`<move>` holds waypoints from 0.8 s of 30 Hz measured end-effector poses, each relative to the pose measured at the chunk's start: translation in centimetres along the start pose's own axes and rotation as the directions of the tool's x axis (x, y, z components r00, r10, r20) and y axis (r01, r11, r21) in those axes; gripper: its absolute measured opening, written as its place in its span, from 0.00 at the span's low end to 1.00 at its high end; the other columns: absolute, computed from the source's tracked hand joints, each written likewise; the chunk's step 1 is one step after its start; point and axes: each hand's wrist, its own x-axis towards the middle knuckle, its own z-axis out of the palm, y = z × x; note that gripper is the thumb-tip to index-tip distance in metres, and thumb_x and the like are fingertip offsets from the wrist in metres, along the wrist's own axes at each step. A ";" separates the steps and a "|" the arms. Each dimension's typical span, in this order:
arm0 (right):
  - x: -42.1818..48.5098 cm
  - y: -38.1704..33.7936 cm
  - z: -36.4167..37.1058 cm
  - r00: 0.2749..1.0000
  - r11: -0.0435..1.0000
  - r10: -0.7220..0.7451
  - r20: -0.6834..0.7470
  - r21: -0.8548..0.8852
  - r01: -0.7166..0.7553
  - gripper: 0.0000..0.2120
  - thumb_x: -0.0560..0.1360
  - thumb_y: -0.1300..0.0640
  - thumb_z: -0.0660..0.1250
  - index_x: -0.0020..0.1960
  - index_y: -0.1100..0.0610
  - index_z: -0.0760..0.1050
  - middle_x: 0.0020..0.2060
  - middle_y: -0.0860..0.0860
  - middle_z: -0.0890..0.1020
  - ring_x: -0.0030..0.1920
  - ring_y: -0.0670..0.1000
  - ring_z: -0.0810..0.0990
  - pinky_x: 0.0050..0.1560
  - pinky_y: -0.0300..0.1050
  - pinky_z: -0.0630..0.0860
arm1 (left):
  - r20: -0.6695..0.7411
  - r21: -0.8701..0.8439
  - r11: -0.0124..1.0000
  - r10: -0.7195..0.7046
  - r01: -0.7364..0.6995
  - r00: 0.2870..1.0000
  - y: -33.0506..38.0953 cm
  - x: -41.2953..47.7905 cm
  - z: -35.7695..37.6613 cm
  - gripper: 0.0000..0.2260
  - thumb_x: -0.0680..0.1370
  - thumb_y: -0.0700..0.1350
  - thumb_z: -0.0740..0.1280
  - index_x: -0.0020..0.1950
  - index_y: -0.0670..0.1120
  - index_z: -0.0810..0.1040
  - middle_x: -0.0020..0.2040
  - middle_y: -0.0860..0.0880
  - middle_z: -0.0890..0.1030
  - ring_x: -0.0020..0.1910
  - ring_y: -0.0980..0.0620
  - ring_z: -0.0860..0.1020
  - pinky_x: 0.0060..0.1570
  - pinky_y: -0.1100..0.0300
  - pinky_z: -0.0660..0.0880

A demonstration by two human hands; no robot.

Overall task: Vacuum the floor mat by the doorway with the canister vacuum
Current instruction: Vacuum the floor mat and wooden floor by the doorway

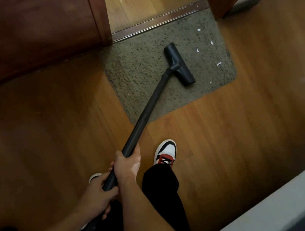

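Head view, single frame

- right hand: on top of the black vacuum wand, fingers curled round the tube, firm grip
- left hand: grips the same wand just behind the right hand, nearer the body; the two hands almost touch
- Wand runs from the hands up and to the right, ending in the floor nozzle
- Nozzle lies flat on the floor mat, roughly mid-mat, its long side set diagonally
- Mat: grey-green speckled pile, lying on the wooden floor, far edge against the threshold strip of the doorway
- white paper scraps are scattered on the mat to the right of the nozzle, toward the far right corner; a few more lie on the boards beyond the threshold
- sneaker, white, black and red, stands on the wooden floor near the mat's closest corner, right of the wand; black trouser leg above it
- Dark wooden door fills the left side
- pale grey surface at lower right, blurred; cannot tell what it is
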 end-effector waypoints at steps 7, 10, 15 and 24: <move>-0.6 1.1 -0.5 1.000 1.000 -0.008 -0.019 -0.016 0.008 0.32 0.77 0.64 0.66 0.79 0.52 0.62 0.34 0.53 0.78 0.24 0.46 0.76 0.26 0.42 0.76 | 0.008 0.025 0.999 0.040 -0.040 0.999 -1.3 -0.5 0.2 0.09 0.80 0.37 0.67 0.58 0.48 0.77 0.31 0.41 0.76 0.21 0.46 0.70 0.21 0.59 0.67; 0.0 0.8 -0.8 0.999 0.999 -0.020 -0.028 -0.042 0.019 0.31 0.77 0.64 0.66 0.78 0.54 0.63 0.32 0.52 0.78 0.23 0.47 0.76 0.26 0.43 0.76 | 0.005 0.026 0.998 0.057 -0.057 0.998 -0.8 -0.3 0.9 0.08 0.79 0.38 0.67 0.54 0.50 0.77 0.31 0.42 0.76 0.21 0.46 0.70 0.22 0.58 0.68; 1.3 -1.0 -1.8 0.999 0.997 -0.039 -0.024 -0.068 0.037 0.29 0.78 0.65 0.65 0.76 0.54 0.64 0.29 0.52 0.76 0.23 0.48 0.76 0.25 0.43 0.76 | 0.006 0.018 0.999 0.050 -0.050 0.999 1.1 0.6 2.0 0.09 0.80 0.41 0.67 0.58 0.52 0.77 0.32 0.43 0.77 0.23 0.47 0.71 0.23 0.58 0.69; 5.9 -8.0 -6.0 0.995 0.984 -0.096 -0.034 -0.154 0.089 0.21 0.77 0.64 0.65 0.69 0.55 0.68 0.36 0.57 0.78 0.22 0.45 0.76 0.24 0.41 0.75 | 0.008 0.038 0.995 0.090 -0.091 0.996 7.9 3.2 7.3 0.01 0.79 0.40 0.67 0.49 0.45 0.77 0.33 0.42 0.76 0.25 0.46 0.72 0.24 0.59 0.70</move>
